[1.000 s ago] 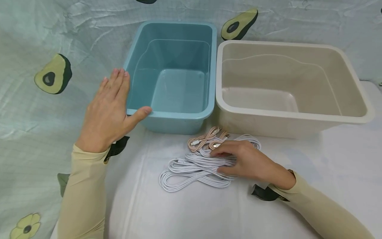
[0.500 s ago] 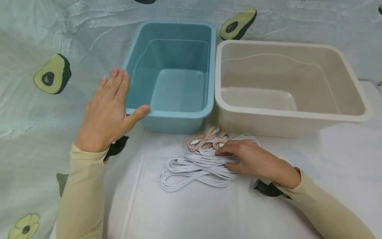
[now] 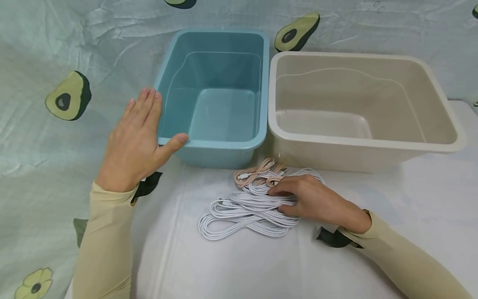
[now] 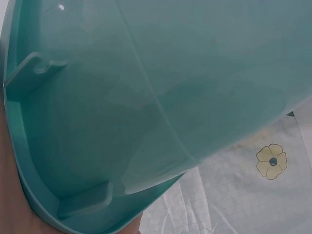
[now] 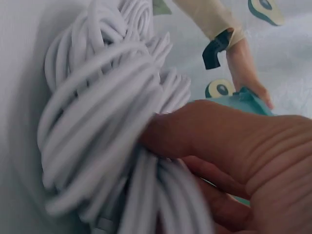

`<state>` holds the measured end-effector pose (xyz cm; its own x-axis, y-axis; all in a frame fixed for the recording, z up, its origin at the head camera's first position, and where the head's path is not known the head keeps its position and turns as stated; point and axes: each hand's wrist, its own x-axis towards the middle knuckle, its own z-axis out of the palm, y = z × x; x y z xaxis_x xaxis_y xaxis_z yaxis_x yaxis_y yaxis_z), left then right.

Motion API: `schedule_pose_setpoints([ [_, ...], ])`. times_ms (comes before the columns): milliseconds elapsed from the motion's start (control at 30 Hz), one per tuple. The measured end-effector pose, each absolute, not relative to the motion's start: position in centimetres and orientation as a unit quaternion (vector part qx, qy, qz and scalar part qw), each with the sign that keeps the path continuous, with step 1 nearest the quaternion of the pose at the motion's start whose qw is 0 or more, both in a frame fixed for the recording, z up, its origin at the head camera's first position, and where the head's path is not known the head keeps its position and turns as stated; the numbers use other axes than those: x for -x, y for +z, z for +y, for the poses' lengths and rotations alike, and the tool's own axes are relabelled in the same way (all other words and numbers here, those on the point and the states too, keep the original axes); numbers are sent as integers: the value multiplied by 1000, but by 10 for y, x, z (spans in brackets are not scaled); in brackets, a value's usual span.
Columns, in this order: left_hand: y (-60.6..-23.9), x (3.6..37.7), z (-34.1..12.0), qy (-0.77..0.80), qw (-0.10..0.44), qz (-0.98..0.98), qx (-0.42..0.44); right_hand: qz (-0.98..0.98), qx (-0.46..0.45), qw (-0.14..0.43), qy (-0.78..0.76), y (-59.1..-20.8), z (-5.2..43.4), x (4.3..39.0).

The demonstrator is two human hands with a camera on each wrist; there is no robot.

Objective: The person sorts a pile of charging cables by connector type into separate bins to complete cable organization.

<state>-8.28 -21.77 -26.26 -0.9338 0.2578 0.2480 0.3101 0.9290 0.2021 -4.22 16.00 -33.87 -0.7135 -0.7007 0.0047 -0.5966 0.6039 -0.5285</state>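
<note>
My left hand (image 3: 132, 139) lies flat with straight fingers along the left rim of a light blue plastic bin (image 3: 220, 144), its thumb over the near corner. In the left wrist view the bin's teal outer wall (image 4: 161, 87) fills most of the picture. My right hand (image 3: 317, 203) grips a coiled white cable (image 3: 242, 211) on the table, fingers and thumb curled about part of the coil. The right wrist view shows the thumb against the white cable loops (image 5: 102, 107), with the fingertips partly hidden. Beige-pink cables (image 3: 254, 174) with white plugs lie just behind.
To the right of the blue bin stands a beige bin (image 3: 373, 143), its rim close against the blue one. A white cloth (image 3: 224, 265) covers the table. Pale sheeting (image 3: 123, 41) printed with avocados hangs behind and at the left.
My right hand has shifted slightly to the right from where it was, staying at the white cable. The left hand keeps its place on the blue bin's rim.
</note>
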Motion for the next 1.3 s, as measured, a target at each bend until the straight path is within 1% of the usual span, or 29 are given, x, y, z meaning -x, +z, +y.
schedule_pose_setpoints([
  [100,-263,83,-218,-121,109,-976,145,884,369,81,-274,-342,157,41],
  [200,-263,82,-219,-121,108,-976,145,877,363,76,-306,-344,155,41],
  [433,-262,83,-219,-123,108,-976,145,857,350,119,-360,-348,153,41],
  [900,-261,82,-219,-122,93,-978,138,858,361,150,-334,-347,156,44],
  [1033,-261,81,-219,-125,93,-978,139,862,347,164,-331,-347,156,44],
  [1167,-261,81,-219,-127,91,-978,139,852,322,195,-364,-347,155,44],
  [1300,-261,81,-219,-127,89,-978,138,839,309,209,-397,-348,156,44],
])
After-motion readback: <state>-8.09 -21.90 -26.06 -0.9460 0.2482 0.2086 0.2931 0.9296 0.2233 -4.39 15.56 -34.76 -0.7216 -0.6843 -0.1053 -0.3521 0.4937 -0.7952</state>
